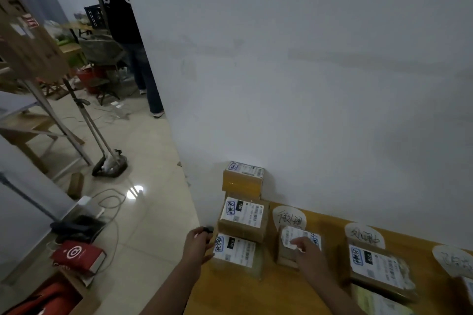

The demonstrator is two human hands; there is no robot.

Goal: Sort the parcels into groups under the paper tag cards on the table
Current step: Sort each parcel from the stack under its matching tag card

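Note:
On the wooden table (256, 296) against the wall lie several brown parcels with white labels. At the left end three parcels run in a column: a far one (243, 179), a middle one (244, 217) and a near one (236, 250). My left hand (198, 243) touches the near parcel's left edge, fingers curled. My right hand (305, 250) rests on a small parcel (297, 245) lying just under a paper tag card (289, 217). A second tag card (364, 235) sits above a flat parcel (376, 268). A third card (455, 261) lies at the far right.
The white wall stands right behind the table. Left of the table is tiled floor with cables, a red box (79, 257), a lamp stand base (110, 166) and another table's legs. A person (128, 33) stands in the background by the wall's corner.

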